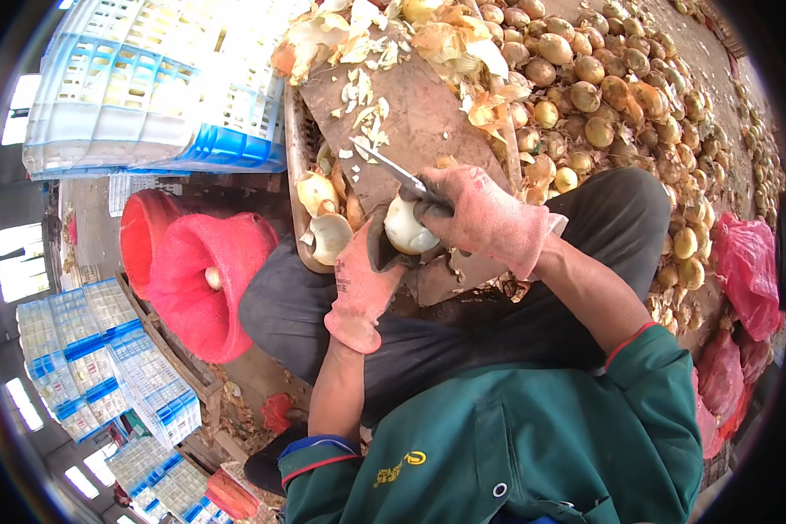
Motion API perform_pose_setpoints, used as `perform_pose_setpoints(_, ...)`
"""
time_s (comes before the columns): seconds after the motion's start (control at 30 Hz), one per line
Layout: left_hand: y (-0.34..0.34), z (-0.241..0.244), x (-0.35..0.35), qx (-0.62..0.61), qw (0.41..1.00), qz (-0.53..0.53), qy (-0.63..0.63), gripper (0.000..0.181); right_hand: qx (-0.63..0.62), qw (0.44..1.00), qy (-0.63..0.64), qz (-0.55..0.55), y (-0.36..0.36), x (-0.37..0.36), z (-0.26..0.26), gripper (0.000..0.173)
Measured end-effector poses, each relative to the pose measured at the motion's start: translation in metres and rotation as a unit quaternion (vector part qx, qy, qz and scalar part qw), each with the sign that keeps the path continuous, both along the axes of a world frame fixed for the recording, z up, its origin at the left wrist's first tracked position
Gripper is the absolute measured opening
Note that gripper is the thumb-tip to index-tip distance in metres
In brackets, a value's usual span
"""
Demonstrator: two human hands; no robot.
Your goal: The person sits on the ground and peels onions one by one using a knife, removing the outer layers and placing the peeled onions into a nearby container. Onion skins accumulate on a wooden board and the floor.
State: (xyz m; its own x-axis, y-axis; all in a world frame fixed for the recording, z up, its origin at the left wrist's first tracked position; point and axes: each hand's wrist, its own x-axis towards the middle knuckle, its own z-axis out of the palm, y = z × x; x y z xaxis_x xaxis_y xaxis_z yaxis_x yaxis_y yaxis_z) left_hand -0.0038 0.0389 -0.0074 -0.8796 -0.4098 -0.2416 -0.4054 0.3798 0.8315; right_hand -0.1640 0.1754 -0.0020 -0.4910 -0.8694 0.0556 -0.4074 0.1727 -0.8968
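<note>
My left hand [371, 278], in a pink work glove with dark palm coating, grips a peeled white onion [407, 226] from its left side. On the other side, my right hand [475, 213] wears a matching glove and holds a knife [393, 165]. The blade points up and left over a worn wooden board [419, 105], and the right thumb lies against the onion. Small white onion trimmings [360, 98] are scattered on the board. Onion pieces with papery skin [318, 193] sit left of the board, beside a cupped white onion layer [331, 237].
A large heap of unpeeled onions [589, 98] spreads to the right. At left stands a pink mesh sack [196, 288] with an onion inside. Blue-and-white plastic crates [150, 98] are stacked at upper left, more crates [82, 354] at lower left. Pink bags [747, 275] lie at far right.
</note>
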Motion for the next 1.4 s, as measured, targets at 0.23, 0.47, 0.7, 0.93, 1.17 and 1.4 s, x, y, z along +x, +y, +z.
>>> perform_pose_setpoints(0.23, 0.015, 0.031, 0.01, 0.194, 0.978, 0.067, -0.041, 0.078, 0.155, 0.938, -0.307, -0.046, 0.006, 0.012, 0.04, 0.03)
perform_pose_setpoints(0.47, 0.029, 0.012, 0.007, 0.033, 0.996, 0.072, 0.032, 0.078, 0.161, 0.928, -0.336, 0.013, 0.011, 0.014, 0.049, 0.031)
perform_pose_setpoints(0.7, 0.023, 0.005, 0.017, 0.024, 0.996, 0.086, 0.015, 0.068, 0.203, 0.918, -0.335, 0.061, 0.011, -0.001, 0.027, 0.047)
perform_pose_setpoints(0.93, 0.018, -0.004, 0.027, 0.102, 0.989, 0.104, 0.01, 0.065, 0.219, 0.851, -0.476, 0.037, 0.021, -0.013, 0.034, 0.057)
perform_pose_setpoints(1.17, 0.027, 0.005, 0.043, 0.259, 0.95, 0.173, 0.023, 0.069, 0.033, 0.963, -0.266, 0.026, 0.018, 0.033, -0.002, 0.052)
perform_pose_setpoints(1.4, 0.042, 0.021, 0.027, 0.293, 0.917, 0.258, 0.084, 0.071, 0.018, 0.979, -0.196, 0.056, 0.021, 0.049, 0.018, 0.045)
